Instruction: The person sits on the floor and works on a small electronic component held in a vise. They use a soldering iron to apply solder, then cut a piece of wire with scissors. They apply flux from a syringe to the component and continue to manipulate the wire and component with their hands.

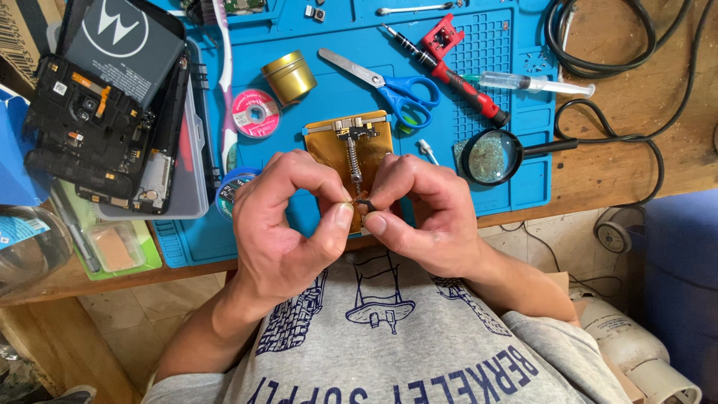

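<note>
My left hand and my right hand meet over the near edge of a blue work mat. Between their thumbs and forefingers they pinch a tiny dark part. Just beyond the fingertips lies a gold-coloured board holder with a spring and a small metal clamp on top. My fingers hide the holder's near end.
On the mat lie blue-handled scissors, a red screwdriver, a syringe, a magnifying glass, a brass tin and a pink spool. Dismantled phone parts sit at the left. Black cables lie at the right.
</note>
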